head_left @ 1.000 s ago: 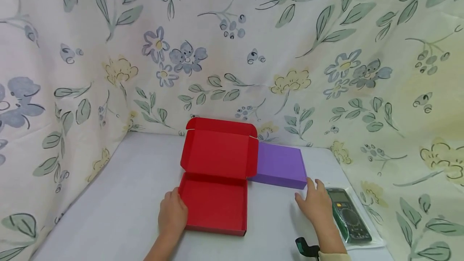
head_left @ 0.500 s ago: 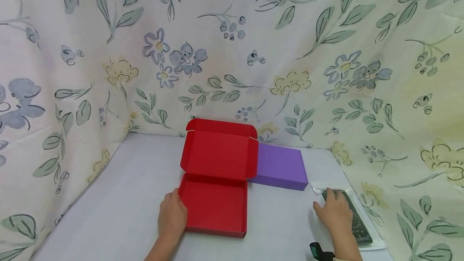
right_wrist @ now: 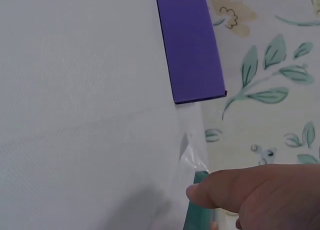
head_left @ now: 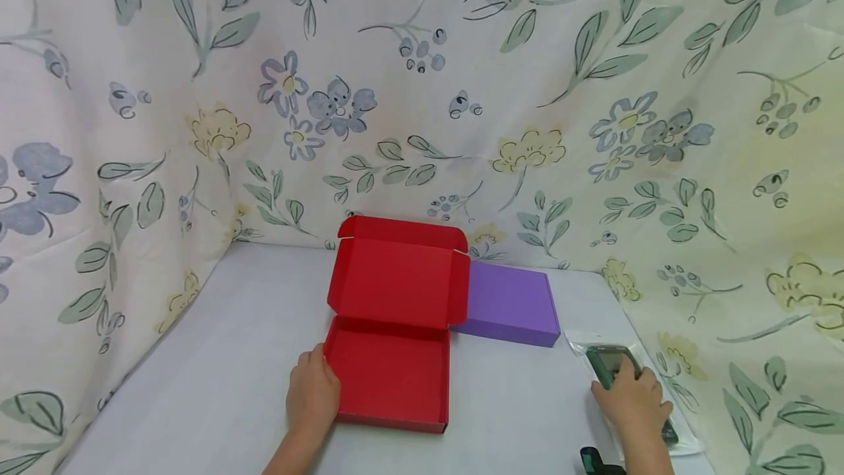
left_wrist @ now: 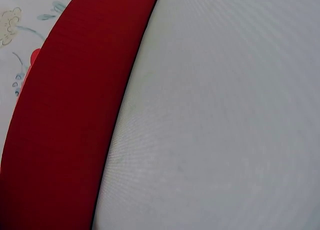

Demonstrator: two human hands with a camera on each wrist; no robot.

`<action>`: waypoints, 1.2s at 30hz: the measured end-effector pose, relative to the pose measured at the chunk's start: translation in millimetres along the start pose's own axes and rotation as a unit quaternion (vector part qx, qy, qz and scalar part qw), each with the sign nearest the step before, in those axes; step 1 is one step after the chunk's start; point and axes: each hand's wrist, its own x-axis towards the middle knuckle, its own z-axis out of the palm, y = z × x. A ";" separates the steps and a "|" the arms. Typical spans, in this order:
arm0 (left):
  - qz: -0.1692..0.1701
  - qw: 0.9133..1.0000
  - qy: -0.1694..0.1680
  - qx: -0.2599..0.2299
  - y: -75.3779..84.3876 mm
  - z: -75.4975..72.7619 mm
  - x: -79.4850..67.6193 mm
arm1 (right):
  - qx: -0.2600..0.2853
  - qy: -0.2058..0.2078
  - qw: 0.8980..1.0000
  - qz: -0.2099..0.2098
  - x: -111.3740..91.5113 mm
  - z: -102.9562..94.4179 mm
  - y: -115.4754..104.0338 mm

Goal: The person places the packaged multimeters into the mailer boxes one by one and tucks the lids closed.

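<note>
A red cardboard box [head_left: 389,376] stands with its lid [head_left: 402,281] raised at the back and its tray bare inside. At its left wall, my left hand [head_left: 313,394] grips the edge; the thumb is hidden. Only the red side wall [left_wrist: 65,110] shows in the left wrist view, without the hand. A green and black multimeter [head_left: 603,361] lies in a clear plastic bag on the right. My right hand [head_left: 634,402] is over it, gripping across its width and covering the dial. In the right wrist view, the thumb [right_wrist: 215,190] lies against the meter's green edge [right_wrist: 197,217].
Behind and right of the red box lies a closed purple box [head_left: 511,303], partly covered by the red lid. The clear bag [head_left: 689,442] extends beyond the meter. A white table [head_left: 217,387] carries everything, with a floral cloth [head_left: 409,108] hanging behind and at the sides.
My right hand has moved right and towards me, from beside the purple box onto the multimeter. The left hand and the red box have stayed in place.
</note>
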 end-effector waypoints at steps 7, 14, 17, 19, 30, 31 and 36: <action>-0.004 1.000 -0.001 0.001 -0.5 0.1 -0.8 | 0.010 -0.019 0.999 0.044 6.2 -2.2 9.7; 0.002 1.000 0.005 0.002 -0.4 1.3 -1.0 | 0.015 -0.039 0.998 0.042 11.6 -9.3 26.4; 0.003 1.000 0.007 0.001 -1.0 1.3 -1.1 | 0.013 -0.046 0.998 0.040 12.8 -10.9 29.5; 0.003 1.000 0.006 0.001 -1.4 1.4 -0.8 | 0.013 -0.048 0.998 0.043 13.1 -11.8 29.7; -0.004 1.000 -0.007 0.000 1.4 -1.6 -0.4 | 0.012 -0.051 0.997 0.062 13.5 -13.2 27.2; -0.004 1.000 -0.008 0.000 1.7 -1.9 -0.5 | 0.010 -0.053 0.997 0.061 13.7 -13.8 27.4; -0.006 1.000 -0.004 0.003 1.7 -1.5 -0.8 | 0.000 -0.055 0.997 0.046 14.9 -17.1 28.1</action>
